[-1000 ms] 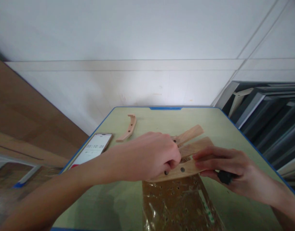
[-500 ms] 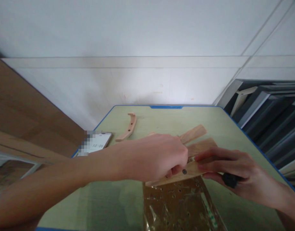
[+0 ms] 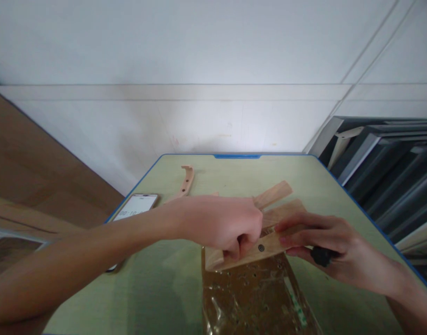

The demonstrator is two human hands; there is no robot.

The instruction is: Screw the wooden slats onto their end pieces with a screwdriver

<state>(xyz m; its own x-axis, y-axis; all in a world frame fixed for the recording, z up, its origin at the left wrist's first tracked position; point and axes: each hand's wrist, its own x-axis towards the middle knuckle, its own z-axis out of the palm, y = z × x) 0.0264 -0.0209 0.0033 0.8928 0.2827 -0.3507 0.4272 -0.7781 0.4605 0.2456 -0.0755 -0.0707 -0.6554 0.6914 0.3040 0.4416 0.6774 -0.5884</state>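
At the far left, a brown panel (image 3: 35, 144) is standing beside the bench (image 3: 157, 288). A phone (image 3: 138, 204) is lying near the bench's left edge, with my left forearm crossing over it. Just beyond my forearm, a curved wooden piece (image 3: 188, 180) with two dark holes is resting, its lower end partly hidden. My left grip (image 3: 220, 223) is curling its fingers down over the near wooden strip (image 3: 269, 249); I cannot tell whether it is pinching anything. That strip is lying over the far end of a brown, film-covered board (image 3: 248, 298) and is showing one dark-ringed hole. Behind it, two wooden slats (image 3: 285, 210) are pointing away to the right. My right grip (image 3: 328, 237) is grasping the strip's right end, and a black object (image 3: 320, 257) is sitting beneath its fingers. Farther right, dark panels (image 3: 388, 172) are leaning in a row.
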